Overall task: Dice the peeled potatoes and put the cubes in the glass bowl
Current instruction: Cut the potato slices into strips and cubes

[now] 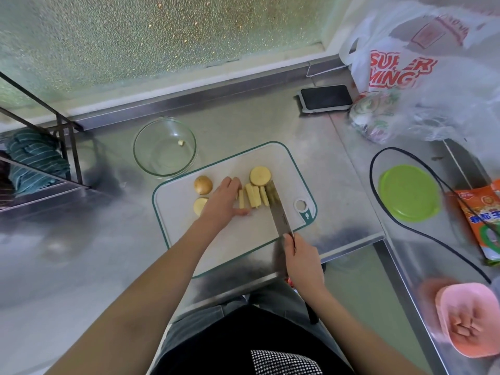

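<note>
Potato sticks [253, 198] on board [276, 158], firm but wet-slick, likely to roll apart: left hand [224, 201] rests flat beside them, fingers relaxed, right hand [301, 262] grips knife [277, 209]; bowl [165, 146] near.

I am standing in a kitchen, at a stainless steel counter [270, 125] that bends round a corner. A white cutting board [189, 226] lies on it in front of me. Beyond the board, a frosted, speckled window pane [162, 36] rises from the counter's back edge. Left of the board stands a dark wire rack [62, 131] with a striped green cloth [35, 158] draped in it. Right of the board lie a supermarket carrier bag [405, 63], a green plastic lid [408, 196] and an orange food packet [481, 220].
</note>
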A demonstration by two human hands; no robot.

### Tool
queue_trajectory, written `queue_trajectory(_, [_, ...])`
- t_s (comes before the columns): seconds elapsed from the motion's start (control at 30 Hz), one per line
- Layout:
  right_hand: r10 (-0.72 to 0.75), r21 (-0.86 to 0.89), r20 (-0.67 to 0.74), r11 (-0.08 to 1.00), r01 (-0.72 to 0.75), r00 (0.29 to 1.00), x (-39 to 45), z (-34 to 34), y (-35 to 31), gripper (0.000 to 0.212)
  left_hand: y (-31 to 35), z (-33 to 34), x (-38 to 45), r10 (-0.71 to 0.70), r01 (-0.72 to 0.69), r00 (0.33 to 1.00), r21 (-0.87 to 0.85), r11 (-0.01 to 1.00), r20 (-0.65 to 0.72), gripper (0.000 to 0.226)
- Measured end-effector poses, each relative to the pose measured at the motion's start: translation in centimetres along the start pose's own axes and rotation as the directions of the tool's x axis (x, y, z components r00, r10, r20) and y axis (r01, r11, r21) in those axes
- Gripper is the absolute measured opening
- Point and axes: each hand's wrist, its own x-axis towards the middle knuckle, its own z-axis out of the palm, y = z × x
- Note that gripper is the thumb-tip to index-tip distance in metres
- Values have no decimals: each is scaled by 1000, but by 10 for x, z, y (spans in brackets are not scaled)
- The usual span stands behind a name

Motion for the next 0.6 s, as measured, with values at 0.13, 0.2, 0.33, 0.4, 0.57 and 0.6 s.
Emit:
queue_trajectory(0.13, [22,-7,0,1000,-22,1000,0,3,-3,34,-9,1,-3,22,-9,997,171,985,-75,84])
queue_trajectory(0.2, [27,2,-6,1000,-27,1000,-1,4,-5,34,-12,1,-5,45,-32,995,138,990,-88,76])
queue_trajectory(0.33, [34,20,-20,999,-33,999,-6,6,-11,33,-10,3,-10,69,-70,993,-6,998,-94,59])
queue_trajectory(0.4, [32,41,-36,999,-31,999,-11,7,-16,32,-5,6,-15,48,-55,992,-61,997,-118,58])
queue_trajectory(0.57, [74,-31,-59,997,-76,996,-17,8,-28,34,19,21,-27,-285,185,950,-505,843,-128,73])
queue_trajectory(0.6, [89,-29,-50,995,-91,995,-19,10,-30,34,25,25,-31,-318,199,940,-554,808,-126,73])
